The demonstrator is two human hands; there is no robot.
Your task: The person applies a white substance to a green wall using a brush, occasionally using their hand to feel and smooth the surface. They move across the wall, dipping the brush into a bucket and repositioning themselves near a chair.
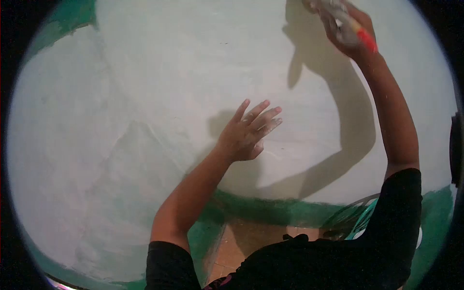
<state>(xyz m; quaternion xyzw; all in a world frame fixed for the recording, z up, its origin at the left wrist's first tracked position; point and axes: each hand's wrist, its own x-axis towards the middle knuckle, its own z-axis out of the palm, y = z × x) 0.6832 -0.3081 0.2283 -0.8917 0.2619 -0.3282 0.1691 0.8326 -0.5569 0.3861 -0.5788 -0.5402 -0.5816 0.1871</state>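
A wall (159,72) coated in thin, uneven white over green fills most of the view. At the upper right, my right hand (349,29) is wrapped round a white-smeared hand tool (366,39), whose handle ends in yellow and red. The tool's working end runs to the top edge of the view, so its kind does not show. In the middle, my left hand (250,130) is raised in front of the wall with its fingers spread and nothing in it. White smears mark its fingers. Both arms throw shadows on the white surface.
A green band (275,208) runs along the wall's foot, above a brown tiled floor (246,237). Dark cables and a teal item (362,220) lie at the lower right. A dark object (456,150) stands at the right edge. Green shows at the upper left corner (72,17).
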